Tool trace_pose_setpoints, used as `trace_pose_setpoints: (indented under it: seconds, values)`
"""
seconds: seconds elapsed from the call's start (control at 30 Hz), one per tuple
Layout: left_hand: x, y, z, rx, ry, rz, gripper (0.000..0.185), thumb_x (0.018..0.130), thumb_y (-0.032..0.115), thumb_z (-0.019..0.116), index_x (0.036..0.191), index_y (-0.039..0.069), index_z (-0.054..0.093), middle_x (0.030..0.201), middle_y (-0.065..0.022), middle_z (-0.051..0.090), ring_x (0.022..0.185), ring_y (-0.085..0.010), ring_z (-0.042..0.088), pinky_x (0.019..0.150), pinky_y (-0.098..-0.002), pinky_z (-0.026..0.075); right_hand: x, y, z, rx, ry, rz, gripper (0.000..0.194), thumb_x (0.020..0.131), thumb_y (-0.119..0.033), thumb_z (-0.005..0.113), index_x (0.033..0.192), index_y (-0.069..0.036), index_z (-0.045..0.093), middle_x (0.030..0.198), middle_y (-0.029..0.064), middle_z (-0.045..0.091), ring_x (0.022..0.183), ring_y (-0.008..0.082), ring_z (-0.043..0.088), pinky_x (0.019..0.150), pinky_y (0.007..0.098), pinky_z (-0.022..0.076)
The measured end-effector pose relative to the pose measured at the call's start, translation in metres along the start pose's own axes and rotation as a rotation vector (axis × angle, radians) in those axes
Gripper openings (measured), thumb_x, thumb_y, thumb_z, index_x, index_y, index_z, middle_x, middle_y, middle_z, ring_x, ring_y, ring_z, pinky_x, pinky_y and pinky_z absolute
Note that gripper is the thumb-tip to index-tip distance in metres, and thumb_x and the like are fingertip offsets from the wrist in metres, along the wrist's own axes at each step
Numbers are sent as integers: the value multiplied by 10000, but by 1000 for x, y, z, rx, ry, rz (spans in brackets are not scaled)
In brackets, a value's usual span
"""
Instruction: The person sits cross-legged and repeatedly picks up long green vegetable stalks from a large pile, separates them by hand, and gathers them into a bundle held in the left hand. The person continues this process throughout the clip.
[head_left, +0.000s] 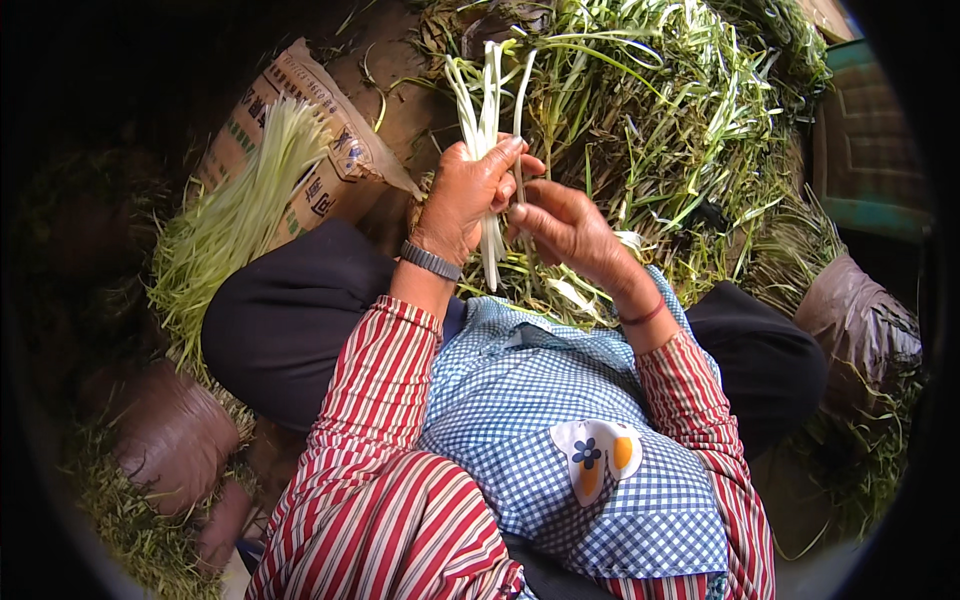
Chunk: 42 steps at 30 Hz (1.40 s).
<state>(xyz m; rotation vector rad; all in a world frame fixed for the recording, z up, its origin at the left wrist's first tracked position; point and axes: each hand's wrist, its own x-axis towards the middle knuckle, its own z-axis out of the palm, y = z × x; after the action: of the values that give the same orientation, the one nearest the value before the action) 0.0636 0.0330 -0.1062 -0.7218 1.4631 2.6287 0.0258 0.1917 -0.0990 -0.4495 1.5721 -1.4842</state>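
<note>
My left hand (469, 187) is closed round a small bunch of pale, slender vegetable stalks (487, 112), which look like garlic chives or scapes. Their white ends rise above the fist, and more stalk shows below it. Beside the bunch stands a single stalk (520, 112), apart from the rest, passing between my two hands. The thumb and fingers of my right hand (566, 225) are at its lower part; whether they pinch it is hard to tell. A large pile of pale green stalks (240, 195) lies on a printed sack (337, 142) at the left.
A big heap of green leaves and trimmings (660, 135) lies in front, reaching to the right. Brown plastic-wrapped bundles lie at the lower left (176, 442) and right (855, 322). A green-edged brown panel (870, 142) stands at the far right. My knees are bent on both sides.
</note>
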Motion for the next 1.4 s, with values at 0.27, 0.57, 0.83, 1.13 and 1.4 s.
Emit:
trace_pose_setpoints:
  seconds: [0.27, 0.57, 0.83, 1.13, 1.4]
  values:
    - [-4, -2, -3, -119, 77, 53, 92, 929, 125, 578, 933, 36, 597, 789, -66, 647, 523, -19, 449, 435, -157, 325, -26, 7, 15, -510, 177, -248, 282, 952, -259, 546, 837, -3, 520, 597, 162, 471, 521, 277, 493, 514, 396, 398]
    - [2, -8, -15, -143, 205, 148, 92, 918, 116, 591, 919, 25, 604, 764, -74, 637, 522, -41, 457, 422, -181, 331, -68, 16, 24, -406, 177, -133, 303, 997, -258, 465, 891, -2, 589, 577, 127, 487, 491, 242, 494, 502, 358, 405]
    - [8, 0, -36, -220, 295, 187, 92, 923, 122, 588, 923, 31, 595, 806, -80, 634, 548, -58, 435, 449, -195, 343, -115, 68, 8, -1063, -39, 124, 190, 871, -203, 574, 851, -28, 647, 731, 168, 644, 679, 353, 640, 621, 433, 507]
    - [-2, -2, -32, -58, 261, 159, 155, 935, 199, 593, 977, 51, 611, 837, -82, 677, 623, -86, 539, 504, -207, 428, -85, 72, -24, -986, 129, 44, 194, 819, -206, 634, 944, -59, 653, 883, 171, 655, 823, 342, 640, 706, 417, 516]
    - [-35, -14, -5, -211, 193, 88, 230, 956, 263, 564, 1002, 38, 555, 736, -59, 596, 685, -174, 637, 622, -313, 580, 6, 110, -52, -778, 531, 137, 308, 830, -239, 638, 1065, -43, 601, 977, 205, 644, 919, 397, 609, 787, 452, 480]
